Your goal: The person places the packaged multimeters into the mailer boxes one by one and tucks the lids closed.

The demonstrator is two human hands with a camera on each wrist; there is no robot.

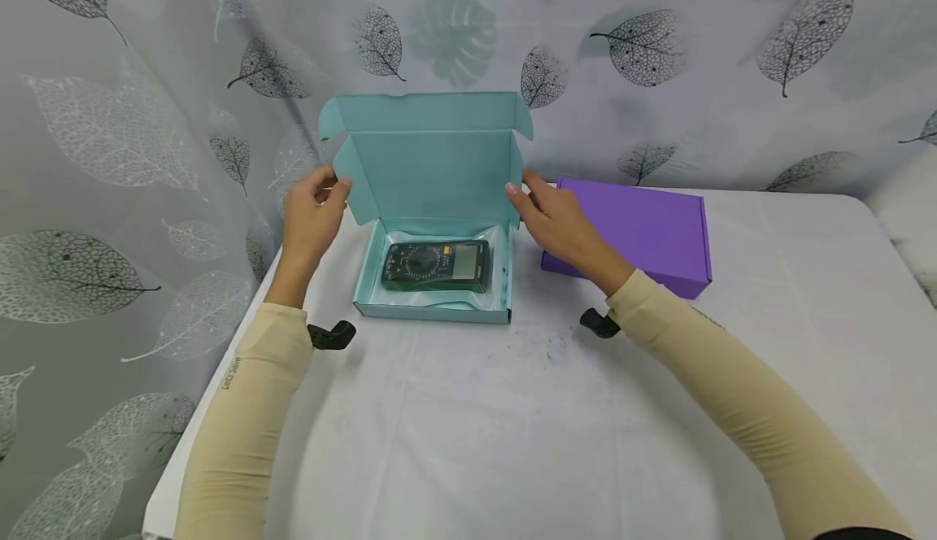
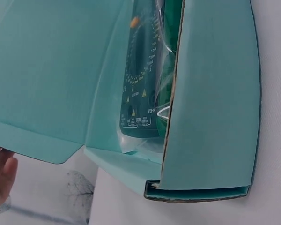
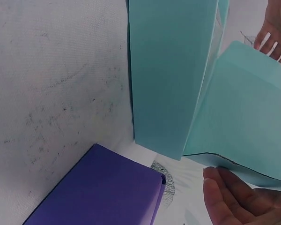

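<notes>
An opened teal cardboard box (image 1: pixel 432 312) stands on the white table, its lid (image 1: pixel 432 170) raised at the back. Inside lies a dark digital multimeter (image 1: pixel 437 265) in clear plastic wrap, with a round dial, a grey screen and a green side. My left hand (image 1: pixel 315 206) holds the lid's left side flap at its edge, fingers curled. At the opposite side flap, my right hand (image 1: pixel 556 219) grips the lid edge with thumb and fingertips. In the right wrist view, the right fingers (image 3: pixel 225 187) touch the flap's outer side.
A closed purple box (image 1: pixel 637 231) sits right of the teal box, under and behind my right forearm. Behind the table hangs a grey leaf-patterned curtain (image 1: pixel 454 44), which also runs down the left side. White cloth covers the table (image 1: pixel 468 426).
</notes>
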